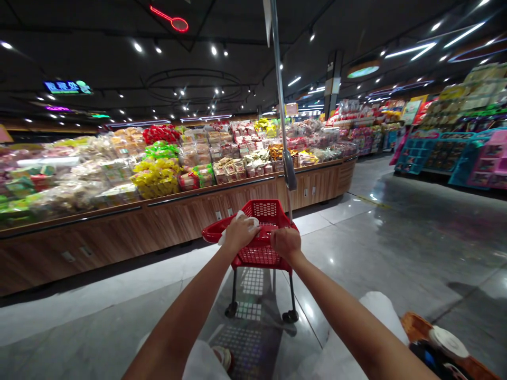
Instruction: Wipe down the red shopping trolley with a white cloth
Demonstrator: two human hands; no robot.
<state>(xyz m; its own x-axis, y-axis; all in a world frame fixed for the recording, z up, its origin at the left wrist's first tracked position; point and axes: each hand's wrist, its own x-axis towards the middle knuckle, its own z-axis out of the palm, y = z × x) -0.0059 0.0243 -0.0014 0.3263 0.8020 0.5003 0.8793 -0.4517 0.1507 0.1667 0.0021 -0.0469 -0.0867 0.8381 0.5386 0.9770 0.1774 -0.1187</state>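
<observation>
Head view: left hand (240,232), right hand (285,243) tight on red cart rim (214,233), open floor (415,237) right

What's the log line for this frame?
left hand: holds white wad on red cart | right hand: grips cart | beside: snack display

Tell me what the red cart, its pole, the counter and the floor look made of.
Cart: red plastic, matte, moulded lattice walls.
Pole: metal, probably steel, bright streak along it.
Counter: wood or wood-look veneer, brown grain, satin.
Floor: polished stone or tile, glossy, mirrors the lights, with seams.
</observation>
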